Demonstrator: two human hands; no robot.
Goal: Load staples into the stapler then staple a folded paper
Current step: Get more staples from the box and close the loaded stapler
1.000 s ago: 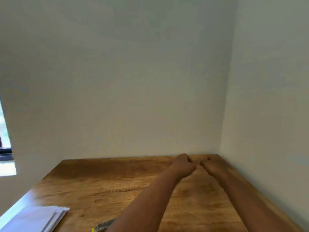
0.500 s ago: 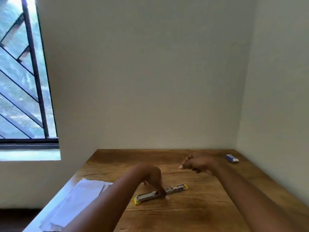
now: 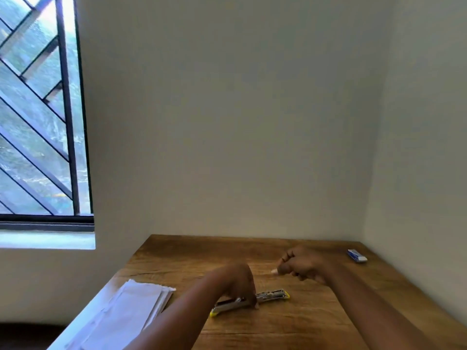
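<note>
The stapler (image 3: 250,301) lies opened out flat on the wooden surface (image 3: 316,322), near its middle, its metal body stretched left to right with a yellow tip at each end. The left hand (image 3: 240,284) comes down on it from above, fingers (image 3: 250,300) pressed on the middle of the body where the two halves hinge, pinning it rather than lifting it. The right hand (image 3: 302,265) hovers just beyond the stapler, clear of it, curled into a narrow pinch; whether it carries a strip of staples cannot be told, since anything between the fingertips is too small to see. A small blue and white box (image 3: 356,256), probably the staple box, sits well apart at the far right corner. The folded paper (image 3: 131,314) rests at the left edge of the surface, untouched.

The loading step looks to be in hand, stapling not yet begun. The stapler should handle as a stiff, fairly light metal thing, smooth enough to skid on the wood, so pinning it at the hinge seems sound; the open channel on the right half is the likely place for the staples. A staple strip is brittle and snaps easily, best held lightly by its long sides. The paper is limp and light, best taken near its fold.
</note>
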